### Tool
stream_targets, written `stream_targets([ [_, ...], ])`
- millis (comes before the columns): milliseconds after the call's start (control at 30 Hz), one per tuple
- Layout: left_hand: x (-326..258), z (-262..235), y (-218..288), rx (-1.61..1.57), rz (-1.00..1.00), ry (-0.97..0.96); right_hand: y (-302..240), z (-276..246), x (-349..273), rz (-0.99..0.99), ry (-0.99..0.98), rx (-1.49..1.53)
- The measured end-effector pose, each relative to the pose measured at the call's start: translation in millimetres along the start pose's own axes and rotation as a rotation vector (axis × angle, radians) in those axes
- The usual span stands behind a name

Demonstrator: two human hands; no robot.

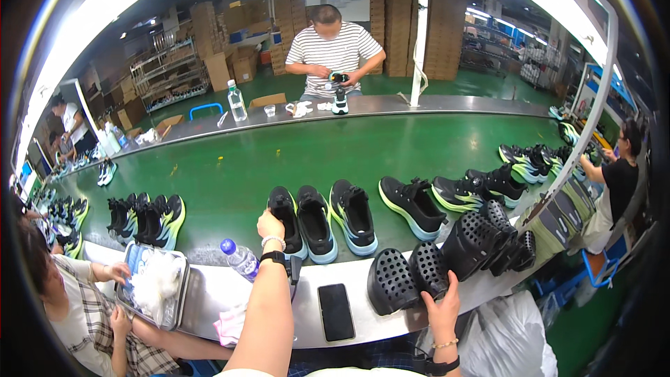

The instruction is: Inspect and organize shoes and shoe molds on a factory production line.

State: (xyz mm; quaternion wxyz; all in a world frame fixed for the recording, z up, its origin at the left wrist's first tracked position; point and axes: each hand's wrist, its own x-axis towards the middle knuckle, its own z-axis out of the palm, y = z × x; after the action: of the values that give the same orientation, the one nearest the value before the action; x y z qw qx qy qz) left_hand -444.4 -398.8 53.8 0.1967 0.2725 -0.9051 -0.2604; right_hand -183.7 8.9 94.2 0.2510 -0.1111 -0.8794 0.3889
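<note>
My left hand [271, 227] reaches over the green belt, its fingers closed at the side of a black sneaker [285, 218] with a pale blue and green sole. Beside that shoe stand a second black sneaker [314, 227] and a third sneaker [354, 218], openings upward. On the metal ledge, my right hand [441, 305] grips the near end of a black perforated clog [428, 265], thumb to one side and fingers to the other. Another black clog [391, 283] sits just left of it. Part of my right fingers is hidden by the clog.
A phone [336, 312], a capped water bottle [239, 260] and a tray of white material [157, 286] lie along the ledge. More clogs [473, 237] stand at right, above a white plastic bag [506, 338]. Co-workers sit left and right; a person [335, 52] across handles a shoe.
</note>
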Motion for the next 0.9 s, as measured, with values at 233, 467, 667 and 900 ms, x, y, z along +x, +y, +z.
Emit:
stream_targets([
  [233,3.0,0.0,-6.7,-0.093,-0.056,-0.240,1.4,0.3,-2.5,0.075,-0.056,-0.023],
  [467,0.2,3.9,-4.9,-0.077,-0.175,-0.109,-10.9,1.2,-1.0,0.088,-0.050,-0.021],
  [667,0.6,-3.6,-7.5,-0.053,-0.124,-0.092,3.0,4.3,-3.1,0.079,-0.065,-0.048],
  [900,-47.5,-49.6,22.1,-0.304,0.330,0.284,-42.4,-19.7,14.6,-0.071,0.106,-0.005],
])
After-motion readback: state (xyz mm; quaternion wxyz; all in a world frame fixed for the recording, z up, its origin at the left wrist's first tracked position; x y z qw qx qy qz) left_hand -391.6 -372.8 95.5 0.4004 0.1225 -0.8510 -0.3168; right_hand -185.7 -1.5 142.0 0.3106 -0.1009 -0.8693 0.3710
